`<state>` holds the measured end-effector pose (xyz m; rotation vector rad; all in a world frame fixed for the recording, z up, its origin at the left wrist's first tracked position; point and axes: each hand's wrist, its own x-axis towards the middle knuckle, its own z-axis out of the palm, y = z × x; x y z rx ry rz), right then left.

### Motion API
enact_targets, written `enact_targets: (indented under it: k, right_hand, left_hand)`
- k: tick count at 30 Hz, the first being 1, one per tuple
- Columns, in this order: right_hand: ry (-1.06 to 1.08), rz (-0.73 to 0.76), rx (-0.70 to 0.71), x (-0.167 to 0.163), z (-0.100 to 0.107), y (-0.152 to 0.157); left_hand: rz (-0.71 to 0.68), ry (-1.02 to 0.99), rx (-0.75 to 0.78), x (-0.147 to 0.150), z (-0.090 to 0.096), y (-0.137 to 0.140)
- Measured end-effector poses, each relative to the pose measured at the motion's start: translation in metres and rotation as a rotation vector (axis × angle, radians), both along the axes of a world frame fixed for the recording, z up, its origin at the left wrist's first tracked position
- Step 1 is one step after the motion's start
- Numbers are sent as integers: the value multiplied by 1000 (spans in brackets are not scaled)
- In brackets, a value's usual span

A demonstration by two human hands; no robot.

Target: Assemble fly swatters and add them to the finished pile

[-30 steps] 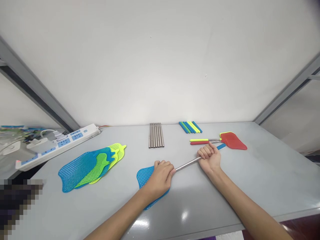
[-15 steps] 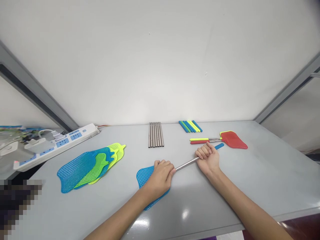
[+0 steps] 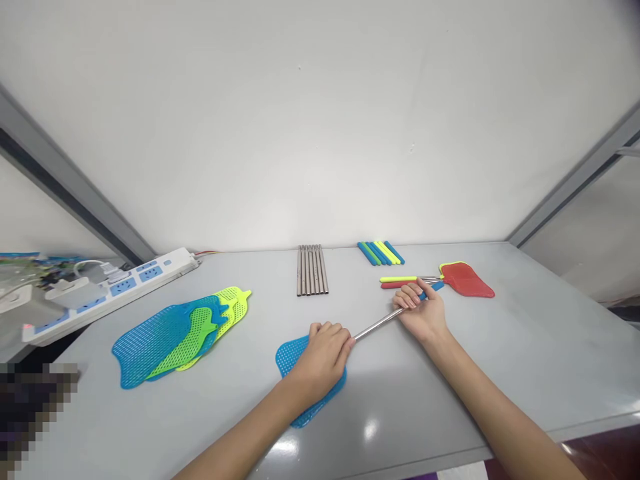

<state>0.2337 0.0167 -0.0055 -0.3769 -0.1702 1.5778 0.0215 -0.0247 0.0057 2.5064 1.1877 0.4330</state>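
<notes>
A blue fly swatter [image 3: 291, 354] with a metal rod lies slanted between my hands, its perforated head toward me on the left. My left hand [image 3: 327, 357] is closed over the neck, where head and rod meet, and hides that joint. Around the other end, where the rod meets the blue handle, my right hand [image 3: 420, 308] curls its fingers, palm up. Just behind the right hand lie two swatters side by side, one with a red head [image 3: 467, 279] and one with a yellow handle [image 3: 399, 279].
Blue, green and yellow swatter heads [image 3: 150, 340] overlap at the left. Several metal rods [image 3: 312, 270] are lined up at the back middle, with several coloured handles [image 3: 381, 253] to their right. A power strip [image 3: 167, 263] with plugged-in chargers runs along the left edge.
My right hand has shifted slightly right along the rod toward the handle, its fingers a little looser. My left hand and the swatter head have moved slightly right and nearer.
</notes>
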Motion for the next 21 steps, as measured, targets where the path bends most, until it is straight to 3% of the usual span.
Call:
enact_targets:
  k: [10, 21]
  right_hand:
    - [-50, -94, -28, 21, -2, 7]
    - [-27, -160, -147, 34, -7, 13]
  left_hand:
    - [4, -9, 24, -1, -3, -1]
    - [3, -2, 28, -1, -3, -1]
